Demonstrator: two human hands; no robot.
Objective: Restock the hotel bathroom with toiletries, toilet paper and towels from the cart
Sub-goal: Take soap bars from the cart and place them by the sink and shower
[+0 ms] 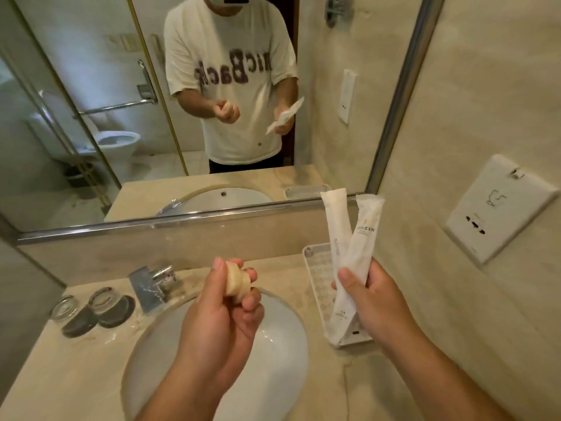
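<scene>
Two long white sachets [349,253] were gripped in the right hand [373,293], crossed over each other, with the thumb laid across and the fingers curled round them. They were held up above the white tray [317,278], which sat on the counter just right of the sink basin [282,350]. Whether their lower ends touched the tray couldn't be told.

A small beige round toiletry [238,279] was pinched in the left hand [224,311] between thumb and curled fingers, over the basin's back rim. What exactly it was couldn't be made out.

Around the basin: a chrome faucet [154,284] was mounted at its back left, and two glass tumblers [100,302] were parked on dark coasters further left. A mirror [91,117] ran along behind. A socket plate [501,208] was fixed to the wall right of the basin, past the tray.

The tray was squeezed between the basin's rim and that wall, so only a thin strip of counter was left there. A wider stretch of marble counter [60,375] was seen at the basin's front left.
</scene>
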